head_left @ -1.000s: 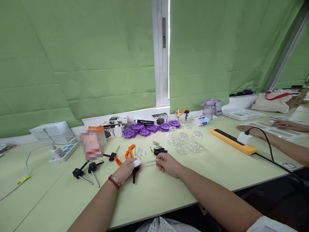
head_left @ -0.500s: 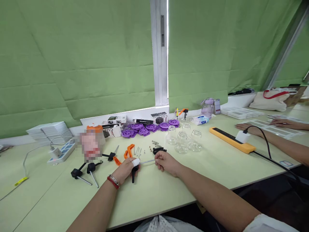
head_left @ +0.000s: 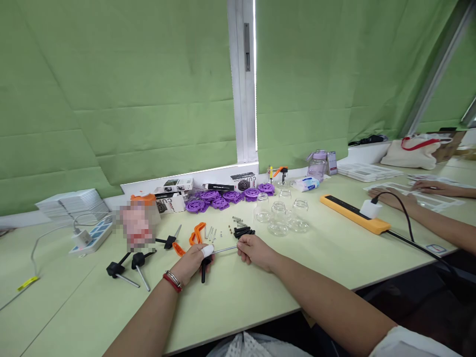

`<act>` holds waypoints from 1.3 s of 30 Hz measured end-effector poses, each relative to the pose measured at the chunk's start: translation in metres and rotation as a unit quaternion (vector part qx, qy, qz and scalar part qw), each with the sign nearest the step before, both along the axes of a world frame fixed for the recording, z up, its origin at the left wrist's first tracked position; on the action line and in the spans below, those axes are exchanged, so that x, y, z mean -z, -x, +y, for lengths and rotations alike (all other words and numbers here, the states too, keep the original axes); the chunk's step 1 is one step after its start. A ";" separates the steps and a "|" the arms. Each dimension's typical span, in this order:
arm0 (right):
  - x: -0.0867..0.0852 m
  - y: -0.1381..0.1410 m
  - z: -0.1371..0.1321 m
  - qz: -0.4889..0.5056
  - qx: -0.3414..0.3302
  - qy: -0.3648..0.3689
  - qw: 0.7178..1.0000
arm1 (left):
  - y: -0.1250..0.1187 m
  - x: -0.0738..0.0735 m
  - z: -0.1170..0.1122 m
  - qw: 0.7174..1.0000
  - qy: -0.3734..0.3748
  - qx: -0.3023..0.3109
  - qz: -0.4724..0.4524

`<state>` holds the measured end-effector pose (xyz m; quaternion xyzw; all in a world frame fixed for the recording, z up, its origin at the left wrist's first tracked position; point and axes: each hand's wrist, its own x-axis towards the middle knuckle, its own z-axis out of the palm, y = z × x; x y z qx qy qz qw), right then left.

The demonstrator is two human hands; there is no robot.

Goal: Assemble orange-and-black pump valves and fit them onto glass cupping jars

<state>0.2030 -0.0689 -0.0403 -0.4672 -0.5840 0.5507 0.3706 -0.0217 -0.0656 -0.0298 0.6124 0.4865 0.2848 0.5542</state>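
My left hand (head_left: 191, 265), with a white wrap on one fingertip and a red bracelet at the wrist, is closed around a black handle piece (head_left: 203, 273) that points down toward me. A thin metal rod (head_left: 225, 249) runs from it to my right hand (head_left: 253, 250), whose fingers pinch the rod's other end. Both hands rest low over the pale green table (head_left: 238, 297). Just behind my right hand lie small black parts (head_left: 243, 231), springs (head_left: 237, 219) and several loose metal pins (head_left: 210, 232). An orange clip (head_left: 196, 233) lies behind my left hand.
Black-handled rods (head_left: 128, 264) lie at left near a white power strip (head_left: 91, 236). Purple discs (head_left: 223, 198), boxes and clear glass jars (head_left: 278, 218) stand further back. An orange power strip (head_left: 351, 214) with a black cable sits right. Another person's hands (head_left: 394, 198) rest on papers at far right.
The view has drifted slightly; my hands keep the same hold on the rod and handle. The other person's hands have barely moved.
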 end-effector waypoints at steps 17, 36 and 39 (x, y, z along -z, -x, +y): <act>0.005 -0.001 0.002 0.030 -0.003 -0.001 1.000 | 0.001 0.002 0.002 1.000 0.002 0.000 -0.005; 0.004 -0.001 0.001 0.030 -0.001 -0.003 1.000 | -0.001 -0.004 -0.003 1.000 0.005 -0.001 -0.001; 0.004 -0.001 0.000 0.039 -0.008 -0.004 0.999 | -0.001 -0.003 -0.003 1.000 0.004 -0.001 0.003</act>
